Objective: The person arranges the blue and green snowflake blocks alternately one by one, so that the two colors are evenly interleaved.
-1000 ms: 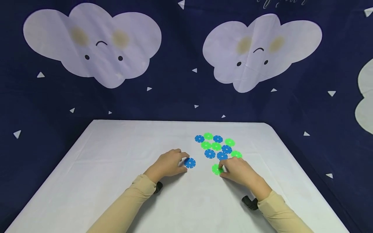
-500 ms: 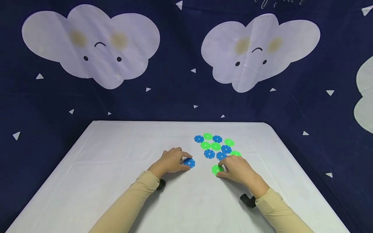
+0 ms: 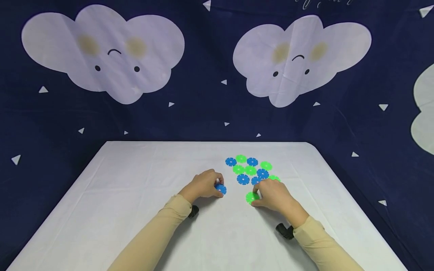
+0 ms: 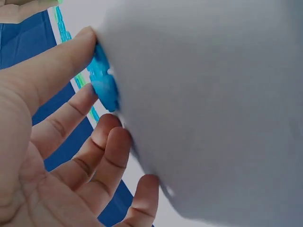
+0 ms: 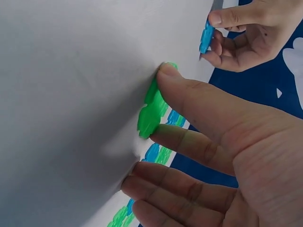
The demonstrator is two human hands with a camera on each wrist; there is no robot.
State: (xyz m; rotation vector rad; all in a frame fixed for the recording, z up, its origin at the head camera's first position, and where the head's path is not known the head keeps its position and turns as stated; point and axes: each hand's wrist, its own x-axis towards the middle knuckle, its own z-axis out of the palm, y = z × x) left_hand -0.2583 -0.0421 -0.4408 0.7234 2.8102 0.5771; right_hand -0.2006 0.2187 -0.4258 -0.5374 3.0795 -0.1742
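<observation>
Pinching a blue disc (image 3: 221,189) between thumb and index finger, the left hand (image 3: 205,184) holds it at the edge, the other fingers bent beside it toward the counter (image 3: 135,177). Whether this disc is clear of the surface or touching it cannot be told. To the right of that grip, with a bare strip of counter between the two, the right hand (image 3: 274,195) has its thumb and index finger clamped on a green disc (image 3: 251,198), which reaches out on the side facing the left hand; the remaining fingers curl below, their tips near the surface. Just beyond the right grip, and ahead and to the right of the left one, ten loose discs (image 3: 243,179) lie in a loose group, five blue and five green, all slotted round the rim, some touching or overlapping. The nearest of them are partly hidden behind the right hand in the head view. Behind each hand, under the wrist, hangs a black device (image 3: 285,231), and beige sleeves (image 3: 149,237) run back toward the person. Farther out from both grips, past the counter's far edge, rises a dark blue backdrop (image 3: 200,124) printed with small white triangles (image 3: 383,107) and large pale clouds (image 3: 156,45), turned upside down.
</observation>
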